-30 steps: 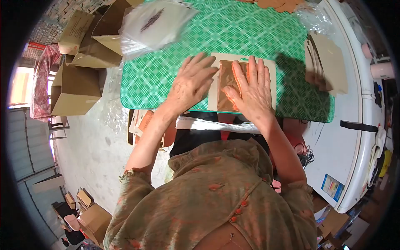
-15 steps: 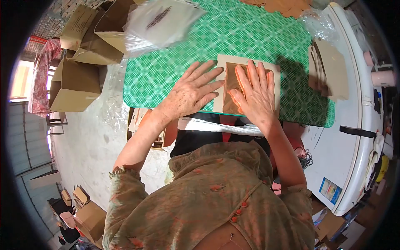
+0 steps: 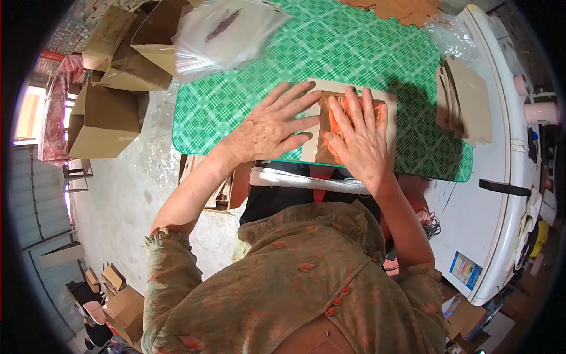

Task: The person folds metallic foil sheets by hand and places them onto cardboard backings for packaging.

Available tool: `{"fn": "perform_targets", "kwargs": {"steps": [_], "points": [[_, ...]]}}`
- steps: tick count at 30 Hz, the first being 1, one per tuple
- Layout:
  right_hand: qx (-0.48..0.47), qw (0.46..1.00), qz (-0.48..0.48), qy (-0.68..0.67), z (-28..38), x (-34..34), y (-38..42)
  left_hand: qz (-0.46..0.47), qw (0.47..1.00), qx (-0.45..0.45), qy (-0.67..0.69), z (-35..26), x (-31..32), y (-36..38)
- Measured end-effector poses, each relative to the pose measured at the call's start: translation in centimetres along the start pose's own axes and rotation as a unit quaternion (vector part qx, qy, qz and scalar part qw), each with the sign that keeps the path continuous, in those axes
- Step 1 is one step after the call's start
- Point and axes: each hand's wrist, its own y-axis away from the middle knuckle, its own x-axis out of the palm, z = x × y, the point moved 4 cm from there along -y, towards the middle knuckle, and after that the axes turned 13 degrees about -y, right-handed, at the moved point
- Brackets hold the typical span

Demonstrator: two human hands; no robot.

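Note:
A shiny copper-brown rectangular sheet (image 3: 325, 151) lies on a larger beige board (image 3: 335, 88) at the near edge of the table. Flat on the sheet rests my right hand (image 3: 358, 133), fingers somewhat spread, with an orange glow on the surface around them. My left hand (image 3: 272, 125) is spread out just to the left, palm down, its fingertips reaching over the board's left margin. Neither hand grasps anything. The right hand covers much of the sheet's right part.
A green checked cloth (image 3: 354, 47) covers the table. Clear plastic sleeves (image 3: 227, 35) are stacked at its far left, with beige boards (image 3: 466, 103) on the right beside a white appliance (image 3: 466, 218). Open cardboard boxes (image 3: 106, 121) stand left; brown pieces (image 3: 401, 9) lie at the far edge.
My right hand has shifted slightly on the sheet and its fingers are spread a little differently. More orange glow shows around them. My left hand has barely moved.

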Motion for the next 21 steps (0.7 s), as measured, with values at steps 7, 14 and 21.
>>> {"fn": "perform_targets", "kwargs": {"steps": [7, 14, 21], "points": [[-0.015, 1.000, -0.004, -0.016, -0.2, 0.4, -0.1, 0.043, 0.999, 0.022, 0.003, -0.6, 0.2, 0.0], [-0.021, 1.000, -0.013, -0.014, 0.0, 0.0, -0.2, 0.035, 0.994, 0.040, 0.100, -0.6, 0.4, 0.3], [-0.014, 1.000, -0.003, -0.013, -0.2, 0.5, 0.0, -0.049, 0.980, -0.096, 0.166, -0.3, 1.0, -1.6]]}}
